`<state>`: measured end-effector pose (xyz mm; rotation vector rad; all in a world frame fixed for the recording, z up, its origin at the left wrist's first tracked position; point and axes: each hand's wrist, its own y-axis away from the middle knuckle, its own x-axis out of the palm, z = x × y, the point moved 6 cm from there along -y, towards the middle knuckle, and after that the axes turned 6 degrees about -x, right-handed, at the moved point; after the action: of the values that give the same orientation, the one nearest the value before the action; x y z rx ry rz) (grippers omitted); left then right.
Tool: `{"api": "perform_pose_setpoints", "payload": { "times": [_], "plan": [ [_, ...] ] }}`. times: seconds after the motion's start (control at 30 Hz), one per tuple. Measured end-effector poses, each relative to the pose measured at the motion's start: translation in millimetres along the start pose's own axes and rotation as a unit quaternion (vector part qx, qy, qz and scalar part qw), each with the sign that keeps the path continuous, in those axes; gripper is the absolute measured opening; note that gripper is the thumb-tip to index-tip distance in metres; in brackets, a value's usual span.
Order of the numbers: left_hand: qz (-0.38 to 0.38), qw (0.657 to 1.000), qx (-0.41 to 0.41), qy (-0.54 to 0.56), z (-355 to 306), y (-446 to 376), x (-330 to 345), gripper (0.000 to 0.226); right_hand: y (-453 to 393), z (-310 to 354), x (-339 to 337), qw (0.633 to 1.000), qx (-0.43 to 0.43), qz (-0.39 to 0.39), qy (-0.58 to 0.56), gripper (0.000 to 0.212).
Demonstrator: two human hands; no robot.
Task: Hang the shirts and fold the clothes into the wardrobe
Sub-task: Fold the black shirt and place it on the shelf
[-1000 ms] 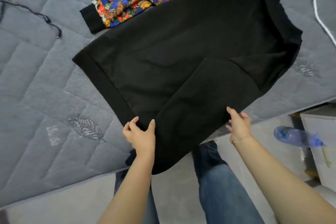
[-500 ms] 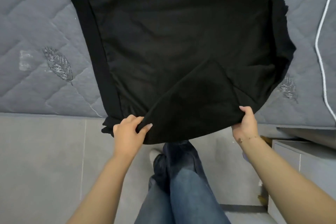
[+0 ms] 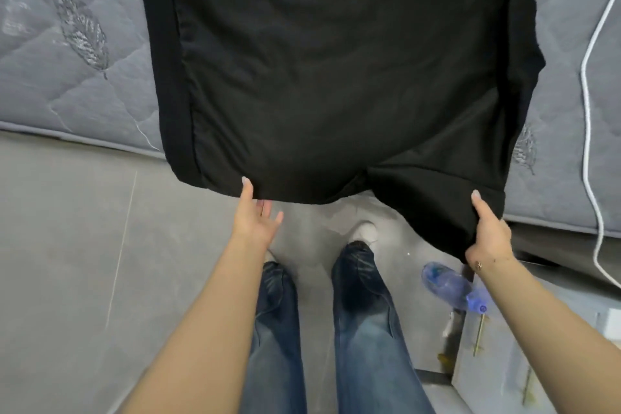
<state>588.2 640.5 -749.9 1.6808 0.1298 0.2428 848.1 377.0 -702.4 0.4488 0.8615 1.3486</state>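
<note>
Garment [image 3: 336, 77]: soft, limp, light. Right hand [image 3: 489, 235] pinches folded corner; left hand [image 3: 253, 215] open-fingered under hem. Best grip: corners.

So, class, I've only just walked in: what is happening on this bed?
A person stands at the edge of a grey quilted mattress with a black garment spread on it, its near edge hanging over the side. The right hand grips the garment's near right corner. The left hand touches the near hem, thumb on top, fingers loose below. A plastic bottle lies nearby.
</note>
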Motion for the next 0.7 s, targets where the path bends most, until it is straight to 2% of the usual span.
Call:
{"api": "perform_pose_setpoints", "payload": {
  "times": [0.1, 0.17, 0.2, 0.3, 0.43, 0.6, 0.7],
  "plan": [
    [-0.028, 1.000, -0.001, -0.008, 3, -5, 2, 0.022, -5, 15, -22, 1.000, -0.012, 0.007, 0.008, 0.022],
    [-0.046, 0.998, 0.035, 0.015, 1, 4, 2, 0.012, -7, 32, -35, 0.999, -0.009, 0.031, 0.012, 0.025],
    [-0.045, 0.997, 0.061, 0.029, -2, 10, 2, 0.013, -8, 43, -39, 0.999, -0.011, 0.044, 0.015, 0.028],
    [-0.041, 0.985, 0.152, 0.063, -18, 40, 10, 0.038, -8, 86, -37, 0.995, -0.019, 0.089, 0.026, 0.030],
    [-0.070, 0.958, 0.256, 0.106, -53, 80, 46, 0.048, -14, 154, 0, 0.988, -0.036, 0.146, 0.027, 0.036],
    [-0.089, 0.940, 0.305, 0.124, -116, 91, 114, 0.063, -28, 232, 90, 0.977, -0.050, 0.207, 0.025, 0.023],
    [-0.103, 0.930, 0.336, 0.105, -148, 75, 150, 0.061, -51, 253, 145, 0.971, -0.043, 0.222, 0.071, 0.027]
  ]
}}
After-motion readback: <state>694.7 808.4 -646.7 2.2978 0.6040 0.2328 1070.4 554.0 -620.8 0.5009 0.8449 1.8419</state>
